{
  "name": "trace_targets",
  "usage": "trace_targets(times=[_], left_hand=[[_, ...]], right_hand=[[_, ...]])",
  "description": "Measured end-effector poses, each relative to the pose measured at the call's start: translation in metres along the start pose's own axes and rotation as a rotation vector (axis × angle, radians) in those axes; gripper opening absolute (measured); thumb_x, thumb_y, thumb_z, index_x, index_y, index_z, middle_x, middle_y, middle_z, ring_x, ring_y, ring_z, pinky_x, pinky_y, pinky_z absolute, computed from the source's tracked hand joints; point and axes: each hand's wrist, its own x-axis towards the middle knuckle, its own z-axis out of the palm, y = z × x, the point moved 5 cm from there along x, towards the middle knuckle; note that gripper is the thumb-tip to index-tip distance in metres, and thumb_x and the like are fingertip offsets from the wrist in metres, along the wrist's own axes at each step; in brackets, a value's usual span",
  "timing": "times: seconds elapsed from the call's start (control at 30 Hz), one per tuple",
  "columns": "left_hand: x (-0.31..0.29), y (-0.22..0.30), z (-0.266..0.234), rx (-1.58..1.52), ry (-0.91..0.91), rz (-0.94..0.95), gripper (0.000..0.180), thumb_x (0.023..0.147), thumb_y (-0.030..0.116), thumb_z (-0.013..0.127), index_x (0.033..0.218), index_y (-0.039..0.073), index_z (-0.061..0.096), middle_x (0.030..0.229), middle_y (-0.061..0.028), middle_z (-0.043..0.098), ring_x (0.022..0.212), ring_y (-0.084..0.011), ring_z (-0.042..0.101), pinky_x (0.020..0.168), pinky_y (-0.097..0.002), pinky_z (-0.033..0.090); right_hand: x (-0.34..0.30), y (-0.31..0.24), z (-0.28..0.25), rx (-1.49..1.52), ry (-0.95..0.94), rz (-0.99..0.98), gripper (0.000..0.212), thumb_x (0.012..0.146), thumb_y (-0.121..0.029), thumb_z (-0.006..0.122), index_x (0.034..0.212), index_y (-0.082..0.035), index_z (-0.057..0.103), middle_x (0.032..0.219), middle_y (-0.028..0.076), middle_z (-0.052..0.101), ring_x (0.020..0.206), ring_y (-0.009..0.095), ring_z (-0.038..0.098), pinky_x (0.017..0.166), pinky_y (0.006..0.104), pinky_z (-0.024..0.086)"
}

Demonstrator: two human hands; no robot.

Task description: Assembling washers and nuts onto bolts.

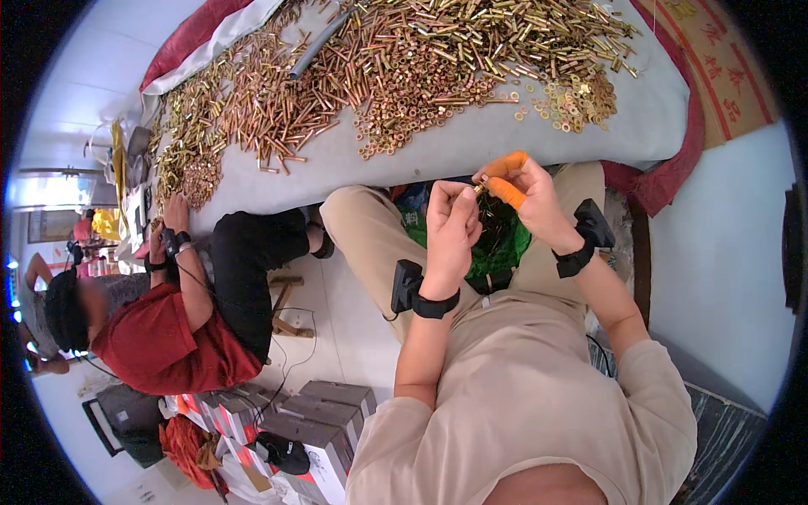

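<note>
My left hand is closed, its thumb and forefinger pinching a small brass-coloured bolt. At the bolt's far end, the fingertips of my right hand are closed on it too; orange finger covers sit on that thumb and forefinger. The fingertips partly hide the bolt. Below both hands, a green bag lies open between my knees with several bolts inside. Beyond them, the grey-covered table carries a wide heap of brass-coloured bolts, a pile of nuts and flat washers.
A grey tube lies among the bolts. At the left, a person in a red shirt sits with both hands at the table edge. Stacked boxes and a wooden stool stand on the floor. Cardboard is at the far right.
</note>
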Motion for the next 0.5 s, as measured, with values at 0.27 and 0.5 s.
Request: trace_targets(times=[0.27,0.5], left_hand=[[-0.006,0.007,0.005,-0.014,-0.064,-0.026,0.015,0.089,0.019,0.053,0.083,0.011,0.042,0.059,0.0062,0.032,0.046,-0.0017,0.025,0.038,-0.0166,0.020],[-0.004,0.003,0.007,0.003,-0.149,-0.086,0.017,0.090,0.018,0.052,0.080,0.011,0.040,0.057,0.0063,0.031,0.045,-0.0018,0.024,0.038,-0.0171,0.019]], right_hand=[[-0.011,-0.022,0.004,-0.298,-0.070,-0.225,0.017,0.082,-0.005,0.060,0.098,-0.004,0.055,0.091,0.002,0.060,0.076,0.009,0.054,0.066,0.0221,0.043],[-0.012,-0.026,0.002,-0.506,-0.069,-0.223,0.017,0.081,-0.010,0.061,0.094,-0.002,0.054,0.085,0.005,0.059,0.072,0.014,0.054,0.062,0.0241,0.044]])
